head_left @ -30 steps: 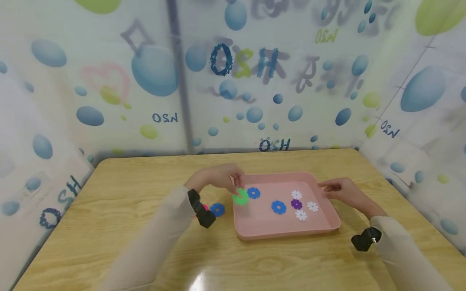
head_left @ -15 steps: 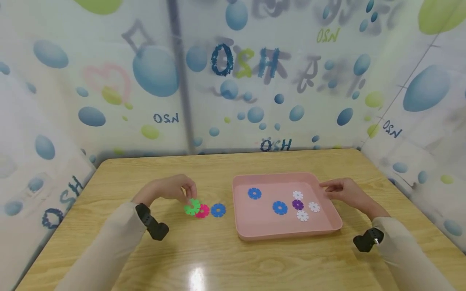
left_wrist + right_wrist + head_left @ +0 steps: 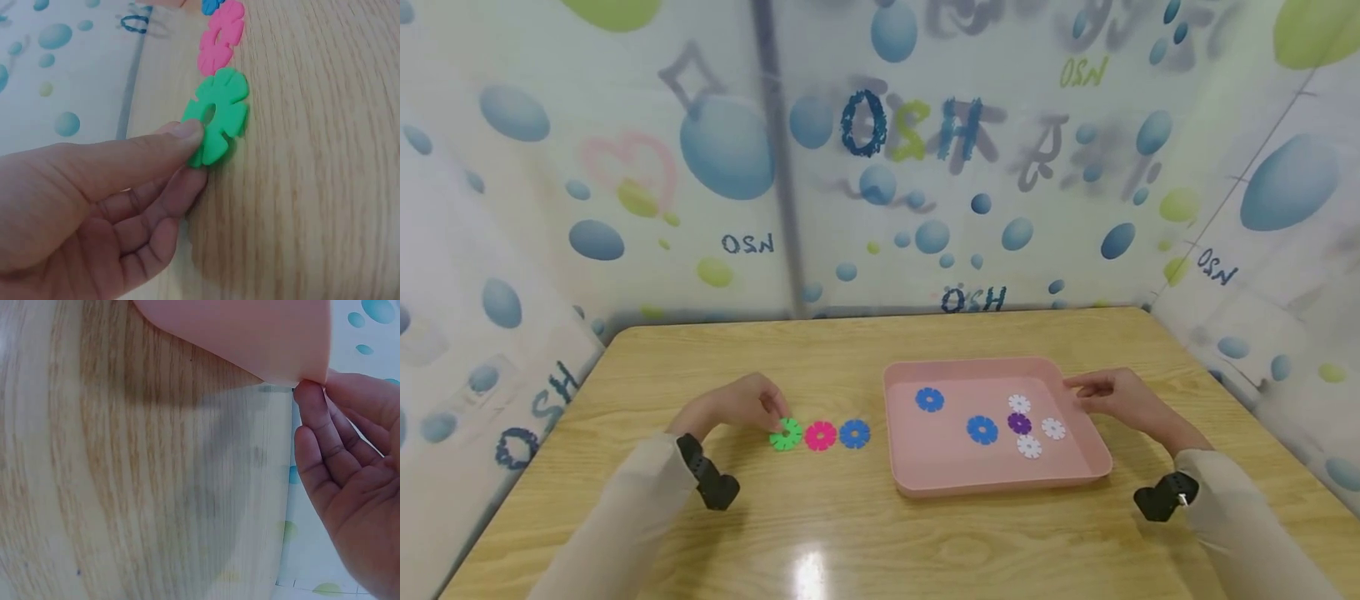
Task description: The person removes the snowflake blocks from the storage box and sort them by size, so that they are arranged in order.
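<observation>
Left of the tray, my left hand [image 3: 741, 407] pinches a green flower-shaped plastic disc [image 3: 225, 109] by its edge, between thumb and fingers. The disc is low at the table, beside a pink flower disc [image 3: 820, 436], then a blue one [image 3: 854, 434], roughly in a row. My right hand [image 3: 1118, 397] holds the right rim of a pink tray [image 3: 1000, 485]; the right wrist view has thumb and fingertips at the edge of its wall [image 3: 250, 331]. Inside lie two blue discs [image 3: 982, 430], a purple disc [image 3: 1019, 423] and smaller white discs [image 3: 1053, 428].
The wooden table [image 3: 820, 525] reaches back to a printed curtain [image 3: 880, 233] with blue and green dots. Similar cloth hangs at both sides. The tray's low walls stand between the two hands.
My left hand has carried the green disc from the tray's left edge leftward, then down beside the pink disc. The right hand has stayed at the rim.
</observation>
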`<state>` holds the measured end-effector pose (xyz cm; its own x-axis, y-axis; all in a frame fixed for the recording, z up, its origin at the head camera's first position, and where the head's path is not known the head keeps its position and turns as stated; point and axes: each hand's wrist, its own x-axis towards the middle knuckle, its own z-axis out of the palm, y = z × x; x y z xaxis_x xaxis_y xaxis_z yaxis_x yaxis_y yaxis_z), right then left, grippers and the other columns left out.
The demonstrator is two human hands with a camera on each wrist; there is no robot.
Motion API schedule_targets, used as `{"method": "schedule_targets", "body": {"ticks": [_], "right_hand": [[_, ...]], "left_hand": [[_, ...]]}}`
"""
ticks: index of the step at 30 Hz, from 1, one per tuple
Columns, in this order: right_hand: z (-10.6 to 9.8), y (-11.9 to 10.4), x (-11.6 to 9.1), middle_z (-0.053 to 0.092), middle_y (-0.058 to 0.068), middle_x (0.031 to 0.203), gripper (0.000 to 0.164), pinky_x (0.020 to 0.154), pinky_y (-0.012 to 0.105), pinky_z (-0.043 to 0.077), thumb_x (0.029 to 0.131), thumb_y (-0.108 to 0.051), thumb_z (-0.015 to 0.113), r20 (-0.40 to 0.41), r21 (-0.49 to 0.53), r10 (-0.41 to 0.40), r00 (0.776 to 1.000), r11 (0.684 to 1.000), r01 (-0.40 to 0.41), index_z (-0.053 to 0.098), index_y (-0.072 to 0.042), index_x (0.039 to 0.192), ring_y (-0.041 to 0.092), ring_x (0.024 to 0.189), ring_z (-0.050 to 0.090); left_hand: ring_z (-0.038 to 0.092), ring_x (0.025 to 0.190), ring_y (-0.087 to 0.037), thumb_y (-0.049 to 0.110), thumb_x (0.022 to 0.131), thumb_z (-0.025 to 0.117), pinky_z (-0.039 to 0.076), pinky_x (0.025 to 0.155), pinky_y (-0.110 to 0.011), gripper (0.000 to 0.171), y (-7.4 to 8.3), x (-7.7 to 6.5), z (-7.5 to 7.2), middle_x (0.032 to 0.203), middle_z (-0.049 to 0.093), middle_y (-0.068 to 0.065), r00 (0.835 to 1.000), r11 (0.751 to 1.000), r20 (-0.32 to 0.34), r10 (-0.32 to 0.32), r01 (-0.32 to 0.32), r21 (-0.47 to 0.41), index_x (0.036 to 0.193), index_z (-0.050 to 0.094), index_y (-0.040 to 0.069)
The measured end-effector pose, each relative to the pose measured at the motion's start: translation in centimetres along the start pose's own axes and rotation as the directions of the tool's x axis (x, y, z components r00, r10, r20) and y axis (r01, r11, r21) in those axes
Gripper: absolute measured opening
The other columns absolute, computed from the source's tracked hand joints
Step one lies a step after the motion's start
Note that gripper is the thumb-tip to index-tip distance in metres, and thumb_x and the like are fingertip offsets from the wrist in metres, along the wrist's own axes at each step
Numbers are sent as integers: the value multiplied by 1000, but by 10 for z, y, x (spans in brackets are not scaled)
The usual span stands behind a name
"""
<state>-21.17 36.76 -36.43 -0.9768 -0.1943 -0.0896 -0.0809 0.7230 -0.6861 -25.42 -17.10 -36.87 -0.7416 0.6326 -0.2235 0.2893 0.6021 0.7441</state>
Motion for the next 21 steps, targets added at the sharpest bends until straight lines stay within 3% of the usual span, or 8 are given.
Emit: {"method": "schedule_targets", "body": {"ticks": [8, 14, 21], "right_hand": [[-1, 3, 0, 63, 10, 90, 37, 71, 31, 51, 88, -12, 61, -4, 14, -15, 1000, 1000, 15, 55, 7, 120, 20, 77, 57], [-1, 6, 0, 63, 10, 90, 38, 70, 30, 51, 88, -13, 62, -9, 22, -13, 1000, 1000, 13, 56, 7, 120, 19, 76, 57], [1, 4, 0, 62, 11, 90, 38, 69, 30, 51, 88, -13, 62, -15, 21, -6, 1000, 1000, 6, 55, 7, 120, 20, 76, 56]], "left_hand": [[54, 71, -12, -3, 76, 68, 46, 66, -28, 11, 4, 3, 3, 79, 62, -6, 1000, 999, 7, 22, -23, 46, 86, 65, -7], [55, 73, -12, -2, 75, 71, 46, 69, -29, 11, 4, 11, 2, 80, 62, -3, 998, 992, 5, -68, 67, 105, 85, 66, -3], [54, 74, -12, -1, 75, 72, 47, 70, -29, 11, 5, 12, 2, 80, 62, -2, 995, 988, 6, -101, 100, 121, 85, 66, -2]]}}
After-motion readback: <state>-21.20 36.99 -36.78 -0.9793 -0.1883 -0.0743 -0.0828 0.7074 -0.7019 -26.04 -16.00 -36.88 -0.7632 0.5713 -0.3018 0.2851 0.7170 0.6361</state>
